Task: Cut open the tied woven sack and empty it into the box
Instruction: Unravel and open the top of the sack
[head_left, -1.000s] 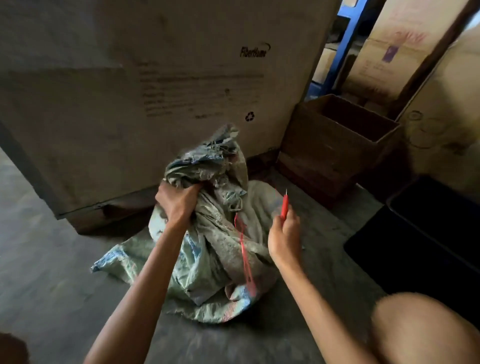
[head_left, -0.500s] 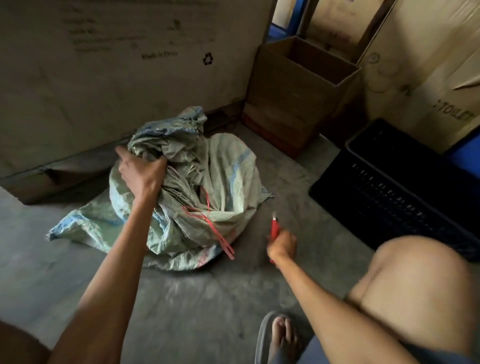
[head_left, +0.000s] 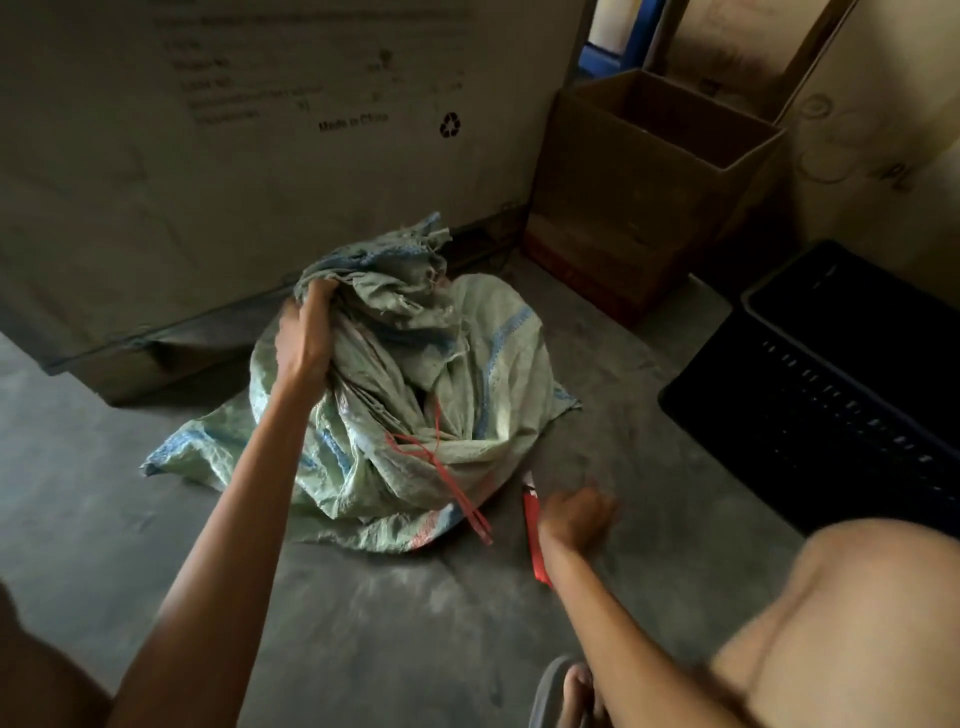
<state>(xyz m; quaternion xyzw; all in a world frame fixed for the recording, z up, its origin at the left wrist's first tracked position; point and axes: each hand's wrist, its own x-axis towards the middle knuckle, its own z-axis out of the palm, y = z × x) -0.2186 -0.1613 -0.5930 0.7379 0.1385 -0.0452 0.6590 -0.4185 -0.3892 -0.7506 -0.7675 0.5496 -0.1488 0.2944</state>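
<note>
A pale green woven sack with blue stripes lies crumpled on the concrete floor, a loose red string trailing over its front. My left hand grips a bunch of the sack's fabric near its top. A red utility knife lies flat on the floor just right of the sack. My right hand hovers beside the knife, blurred, fingers spread and holding nothing. An open brown cardboard box stands behind the sack to the right.
A very large printed carton fills the back left. A black plastic crate sits on the right. My bare knee and a foot in a sandal are at the bottom right. Bare floor lies in front.
My right hand lowered the red knife from beside the sack to the floor and let it go. My left hand kept its grip on the sack's top.
</note>
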